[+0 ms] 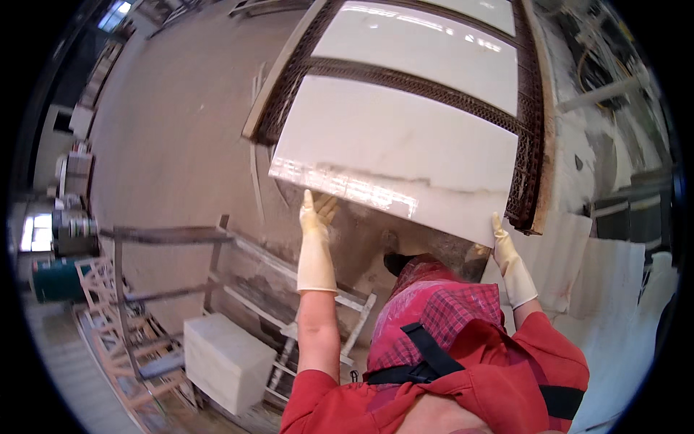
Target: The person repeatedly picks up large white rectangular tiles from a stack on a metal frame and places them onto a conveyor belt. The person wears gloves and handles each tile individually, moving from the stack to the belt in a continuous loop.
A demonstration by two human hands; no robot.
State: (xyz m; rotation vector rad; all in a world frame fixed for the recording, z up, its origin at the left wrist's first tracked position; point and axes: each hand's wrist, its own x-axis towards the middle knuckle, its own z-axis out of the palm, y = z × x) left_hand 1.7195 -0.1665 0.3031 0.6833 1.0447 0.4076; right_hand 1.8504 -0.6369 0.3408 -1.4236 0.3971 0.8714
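Note:
A glossy white stone slab (397, 137) with faint grey-brown veining lies on a dark mesh conveyor (530, 145), its near edge sticking out past the conveyor's end. Pale yellow rubber gloves cover both hands. At the left part of the near edge, my left hand (318, 210) has its thumb up against the rim and its fingers reaching underneath. My right hand (504, 244) grips the slab's near right corner, thumb on the side and fingertips partly hidden below. Farther along the conveyor lies a second white slab (426, 54).
Beyond the second slab, another white slab (491, 10) is partly in view. A metal frame rack (170, 236) and a white block (228, 358) stand at lower left. Pale sheets (607, 278) lean at right. Brown floor (181, 108) stretches along the left.

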